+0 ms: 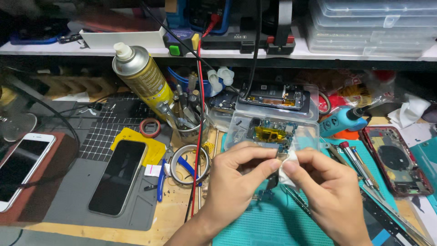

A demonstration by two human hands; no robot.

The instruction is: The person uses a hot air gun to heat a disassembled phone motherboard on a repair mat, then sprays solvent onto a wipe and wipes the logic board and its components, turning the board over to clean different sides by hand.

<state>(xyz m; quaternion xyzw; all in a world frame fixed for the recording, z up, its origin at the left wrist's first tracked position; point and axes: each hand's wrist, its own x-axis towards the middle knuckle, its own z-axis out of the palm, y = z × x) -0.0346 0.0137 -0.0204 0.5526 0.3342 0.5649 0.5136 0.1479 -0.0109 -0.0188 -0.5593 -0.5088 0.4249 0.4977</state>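
My left hand and my right hand meet over a teal work mat. Both pinch a small white wad of tissue or cloth between thumbs and fingertips. A small dark part shows just under my left fingers; whether it is held I cannot tell. Right behind the hands stands a clear plastic box with a blue circuit board and an opened phone body on it.
A dark phone lies on a grey mat at left, a white phone further left. A gold spray can, a tool cup, blue pliers, a red cable, screwdrivers and an opened phone shell surround the mat.
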